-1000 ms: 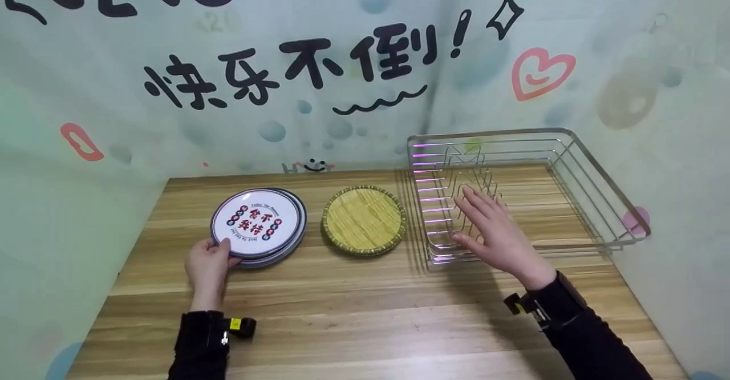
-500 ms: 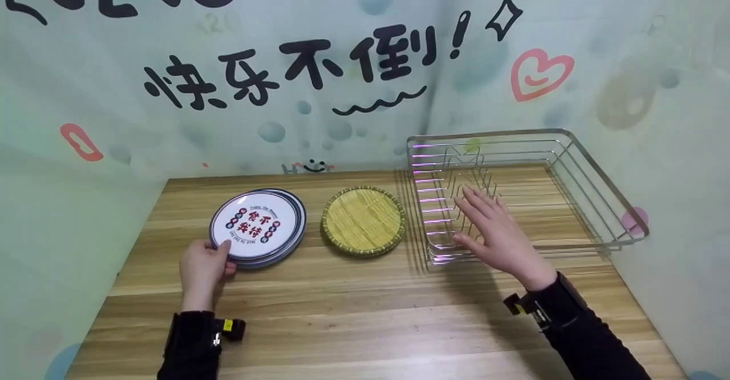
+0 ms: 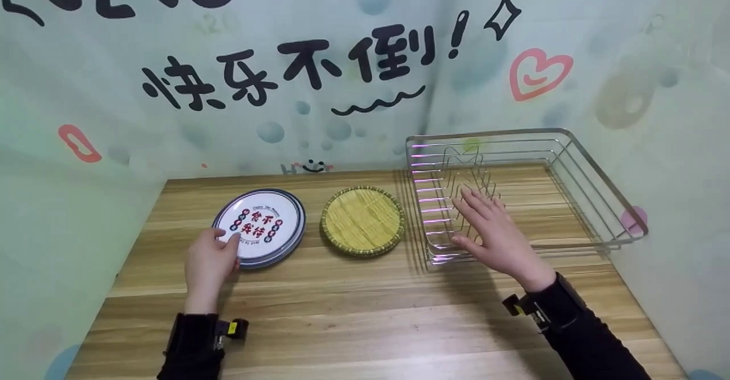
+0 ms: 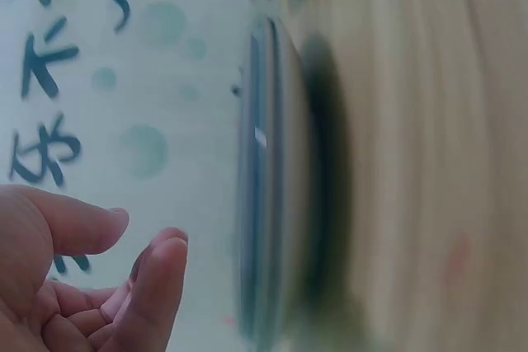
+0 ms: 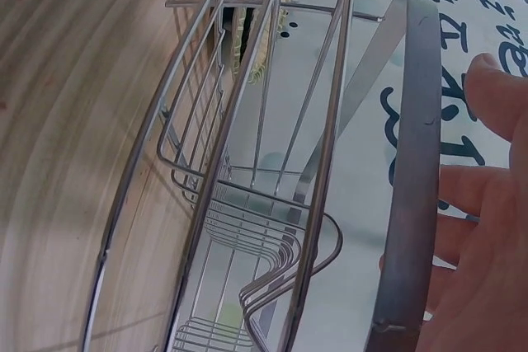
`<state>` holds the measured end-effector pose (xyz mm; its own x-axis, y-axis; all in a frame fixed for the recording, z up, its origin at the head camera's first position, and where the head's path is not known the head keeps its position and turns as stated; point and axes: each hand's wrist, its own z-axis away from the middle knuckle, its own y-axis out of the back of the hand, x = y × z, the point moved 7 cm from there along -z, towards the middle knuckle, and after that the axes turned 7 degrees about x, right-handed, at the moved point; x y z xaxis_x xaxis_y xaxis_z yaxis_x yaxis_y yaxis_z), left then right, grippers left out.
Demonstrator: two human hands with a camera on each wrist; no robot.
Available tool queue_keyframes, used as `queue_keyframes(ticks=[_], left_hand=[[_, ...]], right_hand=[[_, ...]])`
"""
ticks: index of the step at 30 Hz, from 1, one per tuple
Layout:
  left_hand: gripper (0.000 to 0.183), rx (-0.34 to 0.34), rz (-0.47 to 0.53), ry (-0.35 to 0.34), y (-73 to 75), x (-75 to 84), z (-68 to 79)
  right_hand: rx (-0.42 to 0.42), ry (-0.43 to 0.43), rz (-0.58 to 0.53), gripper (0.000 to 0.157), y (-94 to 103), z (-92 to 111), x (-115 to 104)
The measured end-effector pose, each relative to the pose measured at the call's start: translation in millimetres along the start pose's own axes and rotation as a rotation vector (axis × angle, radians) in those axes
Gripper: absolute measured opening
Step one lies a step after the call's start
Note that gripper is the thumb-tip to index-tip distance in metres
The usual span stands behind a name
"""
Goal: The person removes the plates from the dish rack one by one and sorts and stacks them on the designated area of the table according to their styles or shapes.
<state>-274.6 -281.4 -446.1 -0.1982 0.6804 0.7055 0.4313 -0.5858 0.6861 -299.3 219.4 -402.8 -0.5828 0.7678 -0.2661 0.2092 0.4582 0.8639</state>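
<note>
A stack of white plates (image 3: 263, 220) with blue rims and red lettering lies on the left of the table. Over its near-left edge hovers my left hand (image 3: 208, 260). In the left wrist view, a gap separates the thumb (image 4: 91, 228) and fingers from the stacked rims (image 4: 268, 179), and nothing is between them. My right hand (image 3: 499, 237) is spread above the front left part of a metal wire dish rack (image 3: 607, 189), its fingers straight. The right wrist view has that hand beside the rack's flat top rim (image 5: 412, 154), holding nothing.
Between the plates and the rack lies a round woven mat (image 3: 363, 221), yellow-green with a braided edge. Wire dividers stand inside the rack's left part. A printed backdrop (image 3: 319, 140) rises behind the wooden table (image 3: 353, 323).
My left hand has let go of the top plate and risen slightly over the stack's edge. The top plate now sits more squarely on those below. My right hand stays in place.
</note>
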Motion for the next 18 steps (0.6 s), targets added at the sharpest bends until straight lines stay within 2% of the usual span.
queue_keyframes(ticks=[8, 12, 18], left_hand=[[0.041, 0.090, -0.016, -0.206, 0.4, 49.4, 14.9], [0.040, 0.109, -0.026, -0.285, -0.7, 63.8, 22.6], [0.043, 0.105, -0.034, -0.350, -3.3, 80.2, 34.8]], right_hand=[[-0.003, -0.004, -0.006, 0.075, 1.4, -0.6, -3.6], [-0.001, 0.005, -0.005, 0.076, 3.5, -1.1, -6.7], [0.003, 0.009, -0.001, 0.076, 7.1, -0.7, -11.1]])
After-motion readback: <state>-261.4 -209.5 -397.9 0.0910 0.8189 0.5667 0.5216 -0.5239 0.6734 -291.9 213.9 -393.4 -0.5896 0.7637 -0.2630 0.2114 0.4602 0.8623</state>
